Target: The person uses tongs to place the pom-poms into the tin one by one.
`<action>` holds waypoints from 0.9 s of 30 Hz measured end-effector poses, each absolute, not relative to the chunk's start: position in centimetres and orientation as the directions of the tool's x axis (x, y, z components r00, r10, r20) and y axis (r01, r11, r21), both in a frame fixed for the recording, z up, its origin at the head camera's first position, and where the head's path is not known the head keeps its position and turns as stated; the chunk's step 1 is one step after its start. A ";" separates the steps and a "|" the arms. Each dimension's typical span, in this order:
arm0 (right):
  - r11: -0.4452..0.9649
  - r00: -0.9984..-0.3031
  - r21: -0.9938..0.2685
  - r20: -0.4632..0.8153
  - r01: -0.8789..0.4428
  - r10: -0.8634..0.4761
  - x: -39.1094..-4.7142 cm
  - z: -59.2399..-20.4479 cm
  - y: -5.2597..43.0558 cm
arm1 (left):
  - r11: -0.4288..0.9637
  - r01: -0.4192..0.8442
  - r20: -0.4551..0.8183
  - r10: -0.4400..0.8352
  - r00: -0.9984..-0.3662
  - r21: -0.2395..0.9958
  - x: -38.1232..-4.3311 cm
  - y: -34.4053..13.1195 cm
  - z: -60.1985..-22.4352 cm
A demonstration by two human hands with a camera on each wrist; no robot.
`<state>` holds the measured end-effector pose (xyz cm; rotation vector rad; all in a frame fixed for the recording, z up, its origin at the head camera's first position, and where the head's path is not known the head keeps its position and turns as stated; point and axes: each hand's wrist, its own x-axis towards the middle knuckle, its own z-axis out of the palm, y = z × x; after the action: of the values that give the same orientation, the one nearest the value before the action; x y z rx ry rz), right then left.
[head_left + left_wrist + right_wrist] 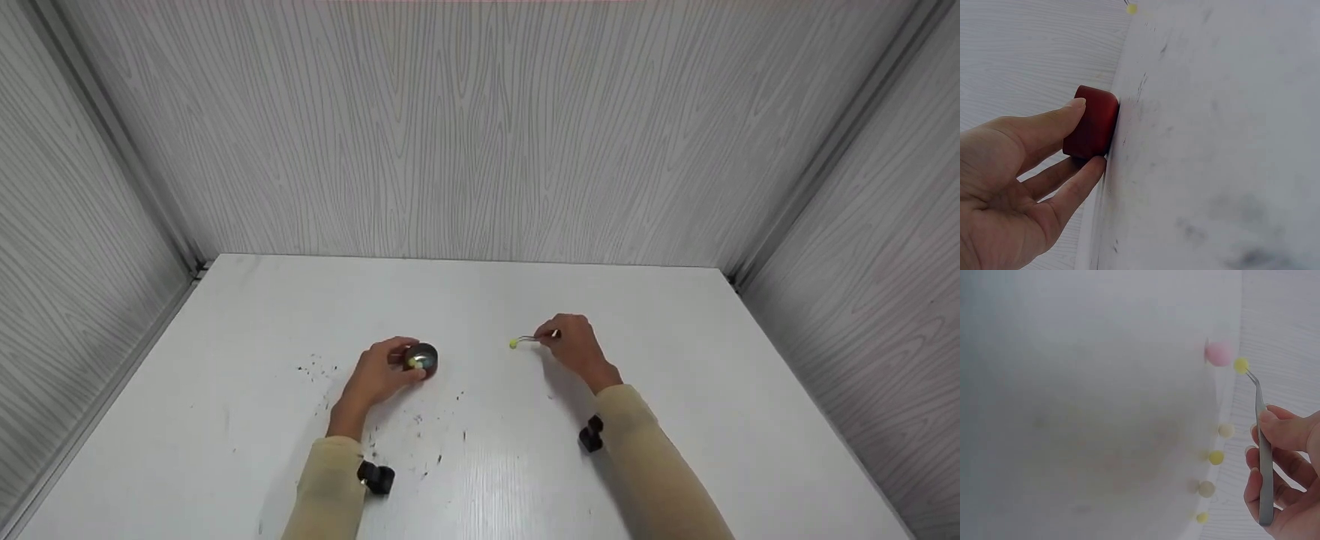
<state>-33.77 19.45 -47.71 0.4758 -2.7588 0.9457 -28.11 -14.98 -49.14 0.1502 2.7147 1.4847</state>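
My left hand [377, 376] holds a small round cup [431, 354] on the table, thumb on one side and fingers on the other. The cup's outside is dark red in the left wrist view, and its inside is shiny metal. Small pale and yellow pieces lie inside it. To the right, above the table, my right hand [577, 349] pinches bent-tip metal tweezers [1265, 467]. A small yellow ball [1241, 365] sits at the tweezers' tips, apart from the cup.
In the right wrist view, a pink round ball [1219, 354] and several small yellow and beige balls [1207, 489] sit on the table. Dark specks mark the white table [630, 307] around the left hand. Grey wood-grain panels [465, 135] stand at the back and sides.
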 end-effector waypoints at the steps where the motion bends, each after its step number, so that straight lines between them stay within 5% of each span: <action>1: 0.742 -0.931 -0.567 0.277 -0.357 -0.236 -33.7 -47.7 19.4 | 0.535 0.064 0.008 0.106 -0.994 0.842 -28.1 -15.0 -49.1; 27: 0.690 -0.912 -0.602 0.334 -0.402 -0.240 -33.0 -47.0 18.2 | 0.531 0.091 0.022 0.134 -0.991 0.843 -28.1 -15.1 -49.1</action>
<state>-33.00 18.17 -46.98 0.5152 -2.6723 1.0318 -28.07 -15.08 -49.08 0.1993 2.7089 1.4869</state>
